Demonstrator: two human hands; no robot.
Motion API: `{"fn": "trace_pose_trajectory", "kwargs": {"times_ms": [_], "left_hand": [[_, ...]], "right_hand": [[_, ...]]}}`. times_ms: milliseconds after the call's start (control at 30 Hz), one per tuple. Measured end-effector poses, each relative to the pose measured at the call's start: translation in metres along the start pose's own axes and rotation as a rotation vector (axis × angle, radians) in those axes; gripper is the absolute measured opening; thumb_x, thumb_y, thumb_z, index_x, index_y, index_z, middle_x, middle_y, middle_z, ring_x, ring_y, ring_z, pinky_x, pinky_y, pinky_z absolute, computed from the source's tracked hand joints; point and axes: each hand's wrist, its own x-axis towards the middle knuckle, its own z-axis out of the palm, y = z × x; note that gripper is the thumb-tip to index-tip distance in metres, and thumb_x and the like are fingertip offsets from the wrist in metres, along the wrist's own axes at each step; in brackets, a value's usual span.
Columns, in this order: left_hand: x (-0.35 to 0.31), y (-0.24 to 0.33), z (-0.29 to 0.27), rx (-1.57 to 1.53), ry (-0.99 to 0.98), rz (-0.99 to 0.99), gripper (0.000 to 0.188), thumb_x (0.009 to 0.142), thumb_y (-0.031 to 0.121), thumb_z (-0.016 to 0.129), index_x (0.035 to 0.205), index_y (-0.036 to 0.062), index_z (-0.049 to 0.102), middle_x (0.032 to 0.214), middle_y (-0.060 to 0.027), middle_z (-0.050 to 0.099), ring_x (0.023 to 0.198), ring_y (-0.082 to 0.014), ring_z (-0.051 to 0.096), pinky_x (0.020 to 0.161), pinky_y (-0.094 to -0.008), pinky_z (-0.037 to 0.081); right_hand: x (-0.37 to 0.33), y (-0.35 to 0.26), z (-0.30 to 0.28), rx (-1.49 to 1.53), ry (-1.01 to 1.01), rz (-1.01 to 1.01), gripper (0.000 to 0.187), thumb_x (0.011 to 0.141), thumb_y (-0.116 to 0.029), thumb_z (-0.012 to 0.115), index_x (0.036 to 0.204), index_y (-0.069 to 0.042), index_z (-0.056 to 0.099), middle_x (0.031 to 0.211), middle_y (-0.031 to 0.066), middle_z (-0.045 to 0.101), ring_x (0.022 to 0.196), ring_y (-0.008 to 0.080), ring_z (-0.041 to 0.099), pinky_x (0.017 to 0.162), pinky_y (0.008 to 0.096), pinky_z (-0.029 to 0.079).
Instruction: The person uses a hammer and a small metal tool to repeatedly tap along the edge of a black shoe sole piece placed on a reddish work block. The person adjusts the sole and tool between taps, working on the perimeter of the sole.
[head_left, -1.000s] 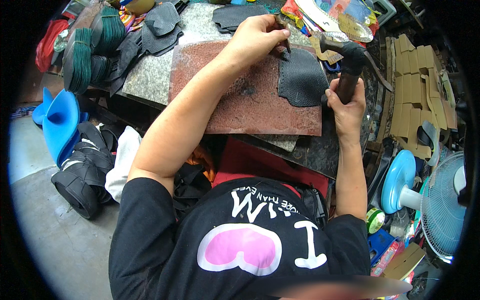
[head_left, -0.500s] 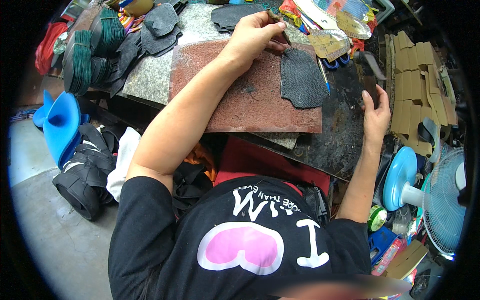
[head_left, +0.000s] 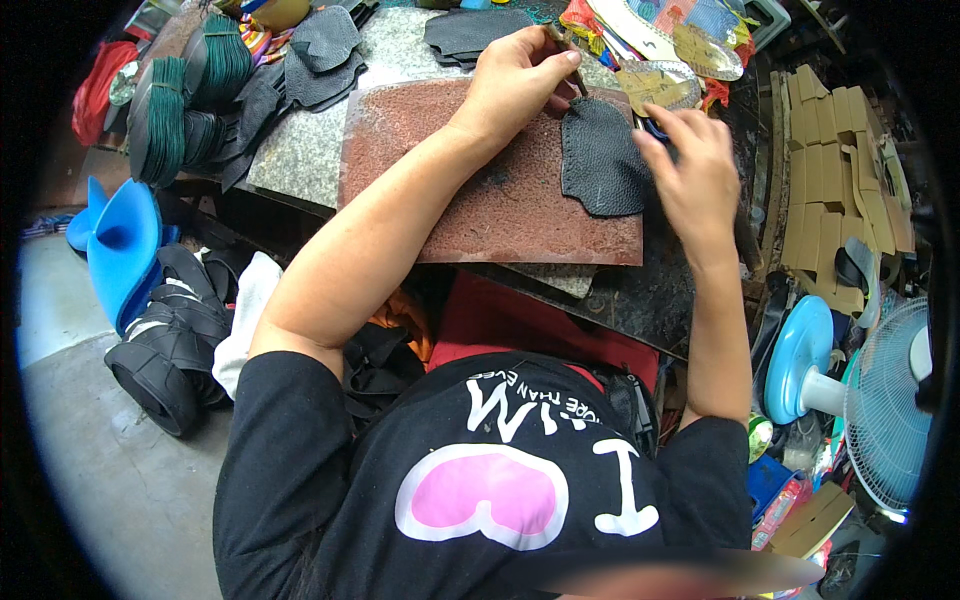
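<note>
My left hand point(head_left: 520, 85) is closed around a slim dark rod-like tool point(head_left: 580, 86). The tool's lower end meets the upper edge of a black grained leather piece point(head_left: 603, 160). That piece lies flat on a reddish-brown rough board point(head_left: 490, 210), near its right side. Over the leather's right edge hovers my right hand point(head_left: 695, 165), slightly smeared, with thumb and forefinger apart. Part of a pen point(head_left: 638, 122) shows between them; whether they touch it I cannot tell. Blue scissor handles point(head_left: 655, 129) are partly hidden behind the fingers.
More black leather pieces point(head_left: 327, 45) and green cord bundles point(head_left: 160, 120) are at the far left. Tan shoe-sole patterns point(head_left: 660, 85) lie behind my right hand. Stacked cardboard boxes point(head_left: 815, 170) and a fan point(head_left: 890, 400) stand at right. The table's front edge is near my body.
My right hand has moved left from a dark tool at the table's right side to the leather's right edge. My left hand stays at the leather's upper edge, shifted slightly.
</note>
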Motion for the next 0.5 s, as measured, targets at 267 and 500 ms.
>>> {"fn": "trace_pose_trajectory", "kwargs": {"times_ms": [267, 500], "left_hand": [[0.001, -0.001, 0.002, 0.044, -0.022, -0.034, 0.026, 0.097, 0.022, 0.061, 0.111, 0.0008, 0.062, 0.09, -0.0073, 0.068, 0.077, -0.0135, 0.068, 0.067, -0.0243, 0.057], [0.002, -0.003, 0.004, 0.067, 0.02, 0.023, 0.024, 0.094, 0.017, 0.063, 0.106, -0.0041, 0.064, 0.087, -0.0094, 0.07, 0.071, -0.0129, 0.069, 0.061, -0.0259, 0.058]], "right_hand": [[0.014, -0.007, 0.027, 0.236, -0.088, 0.163, 0.035, 0.074, -0.027, 0.08, 0.103, -0.011, 0.069, 0.093, 0.0059, 0.065, 0.089, 0.0248, 0.062, 0.078, 0.037, 0.051], [0.009, 0.004, 0.041, 0.514, -0.106, 0.328, 0.038, 0.071, -0.024, 0.084, 0.102, -0.01, 0.067, 0.085, 0.0028, 0.065, 0.079, 0.0164, 0.063, 0.071, 0.0306, 0.051]]}}
